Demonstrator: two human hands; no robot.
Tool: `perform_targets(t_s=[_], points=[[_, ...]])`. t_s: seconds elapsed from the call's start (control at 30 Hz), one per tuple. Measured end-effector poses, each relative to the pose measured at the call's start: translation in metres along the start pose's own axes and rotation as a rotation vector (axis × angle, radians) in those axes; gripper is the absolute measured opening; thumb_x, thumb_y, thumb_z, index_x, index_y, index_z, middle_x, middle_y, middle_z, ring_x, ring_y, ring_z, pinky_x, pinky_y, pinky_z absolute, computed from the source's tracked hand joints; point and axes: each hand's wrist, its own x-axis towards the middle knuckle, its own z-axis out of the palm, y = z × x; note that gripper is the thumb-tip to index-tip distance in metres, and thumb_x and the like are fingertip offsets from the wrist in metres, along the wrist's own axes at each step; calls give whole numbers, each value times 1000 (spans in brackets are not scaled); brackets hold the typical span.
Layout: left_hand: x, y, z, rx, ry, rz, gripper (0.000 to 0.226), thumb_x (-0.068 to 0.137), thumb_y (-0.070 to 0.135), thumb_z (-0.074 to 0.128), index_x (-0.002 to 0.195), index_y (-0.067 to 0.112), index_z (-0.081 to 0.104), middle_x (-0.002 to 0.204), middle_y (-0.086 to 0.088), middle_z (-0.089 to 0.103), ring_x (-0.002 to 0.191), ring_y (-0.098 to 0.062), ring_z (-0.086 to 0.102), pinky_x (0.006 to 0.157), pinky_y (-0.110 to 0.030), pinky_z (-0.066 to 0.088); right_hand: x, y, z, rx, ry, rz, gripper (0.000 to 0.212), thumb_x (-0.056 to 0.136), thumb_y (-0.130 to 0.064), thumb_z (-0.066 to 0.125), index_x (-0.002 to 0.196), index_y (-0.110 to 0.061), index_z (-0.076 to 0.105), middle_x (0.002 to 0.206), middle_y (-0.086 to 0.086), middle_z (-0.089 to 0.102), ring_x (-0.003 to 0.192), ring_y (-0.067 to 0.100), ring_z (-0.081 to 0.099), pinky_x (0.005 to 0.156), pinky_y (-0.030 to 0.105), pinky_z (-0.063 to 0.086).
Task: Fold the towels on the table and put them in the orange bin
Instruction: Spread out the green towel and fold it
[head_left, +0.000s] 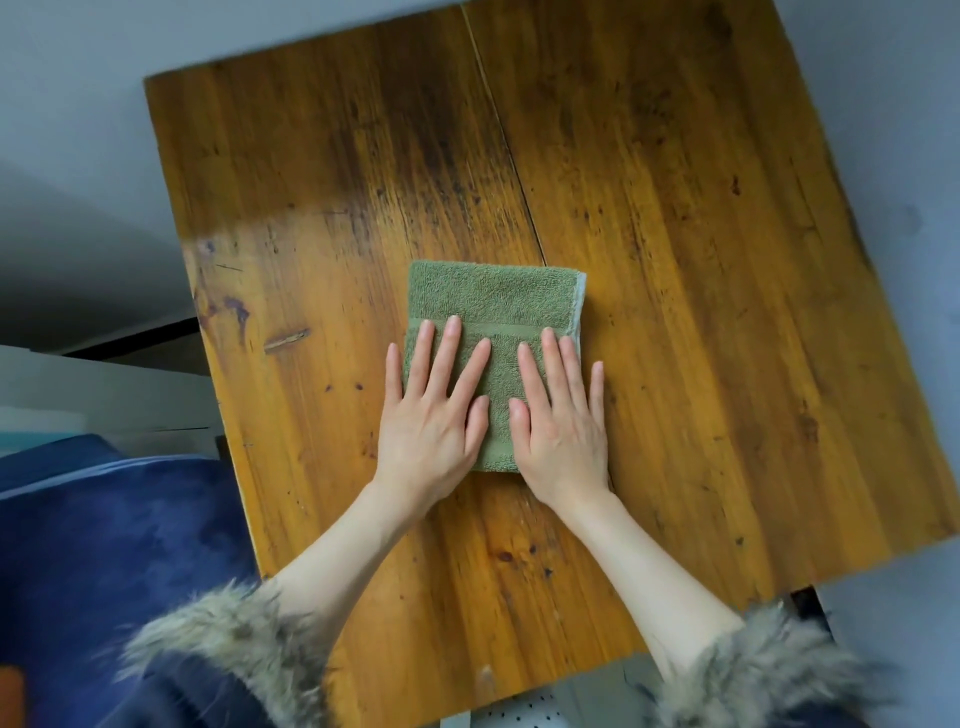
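Note:
A green towel (493, 296) lies folded into a small rectangle near the middle of the wooden table (701, 260). My left hand (434, 410) presses flat on the towel's left half, fingers straight and spread. My right hand (563, 421) lies flat on its right half, with the outer fingers reaching over the towel's right edge. A sliver of something orange (10, 693) shows at the bottom left corner; I cannot tell whether it is the bin.
A dark blue cushioned seat (119, 530) sits left of the table. White boards (78, 389) lie beyond it. Fur-trimmed sleeves (234, 639) cover both forearms near the table's front edge. Grey floor surrounds the table.

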Motion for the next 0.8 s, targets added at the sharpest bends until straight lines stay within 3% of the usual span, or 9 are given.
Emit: perform_targets(t_s=[0.13, 0.2, 0.3, 0.37, 0.5, 0.57, 0.67, 0.73, 0.8], points=[[-1, 0, -7, -131, -36, 0, 51, 96, 35, 31, 145, 22, 32, 156, -9, 17, 144, -28, 6, 114, -53, 10, -2, -2, -8, 90, -19, 3, 53, 96, -28, 35, 146, -15, 26, 156, 7, 12, 144, 19, 2, 117, 50, 4], [-5, -2, -14, -294, 5, -31, 47, 96, 26, 39, 142, 18, 37, 155, -10, 17, 144, -28, 3, 115, -47, 9, -6, -3, -16, 193, 26, 30, 51, 94, -23, 45, 143, -13, 35, 156, 8, 15, 144, 21, 9, 116, 44, 10], [-6, -8, -29, -525, 143, -220, 44, 91, 8, 50, 134, 7, 46, 147, -19, 31, 139, -33, 23, 116, -38, 16, -6, -1, -32, 379, 135, 227, 44, 92, -17, 51, 134, -8, 45, 146, 10, 35, 134, 23, 35, 108, 34, 27], [1, -14, -40, -711, 176, -417, 41, 90, 4, 49, 132, 6, 47, 133, -16, 46, 124, -28, 43, 110, -38, 30, 3, 2, -42, 503, 159, 448, 40, 91, -19, 53, 129, -8, 49, 130, 8, 49, 119, 24, 49, 101, 34, 36], [28, -27, -61, -1107, -76, -767, 37, 95, 9, 42, 131, 13, 46, 112, -3, 57, 92, -13, 54, 84, -32, 48, 34, 11, -58, 656, -76, 745, 41, 91, -32, 55, 126, -11, 51, 118, 3, 58, 109, 21, 54, 99, 42, 41], [38, -35, -67, -1227, -250, -850, 34, 96, 9, 37, 125, 15, 53, 95, 1, 56, 77, -10, 48, 71, -28, 44, 46, 14, -61, 756, -179, 795, 37, 90, -31, 58, 119, -8, 58, 113, 4, 63, 106, 22, 58, 97, 43, 44], [46, -44, -70, -1318, -385, -894, 36, 93, 5, 34, 109, 18, 63, 76, 2, 48, 68, -11, 42, 68, -27, 40, 57, 14, -64, 854, -276, 821, 28, 88, -24, 63, 108, -4, 63, 108, 7, 66, 99, 23, 62, 91, 39, 48], [49, -47, -71, -1313, -453, -866, 28, 94, 11, 39, 99, 20, 65, 71, 4, 45, 66, -12, 43, 67, -28, 42, 62, 16, -66, 880, -318, 851, 31, 86, -21, 65, 110, -3, 60, 100, 3, 66, 87, 17, 61, 73, 30, 47], [49, -48, -72, -1271, -502, -832, 18, 96, 24, 48, 105, 21, 63, 76, 3, 49, 69, -12, 47, 66, -28, 46, 65, 15, -70, 928, -376, 861, 26, 86, -20, 65, 108, -6, 59, 87, -1, 62, 73, 10, 56, 55, 23, 37]])
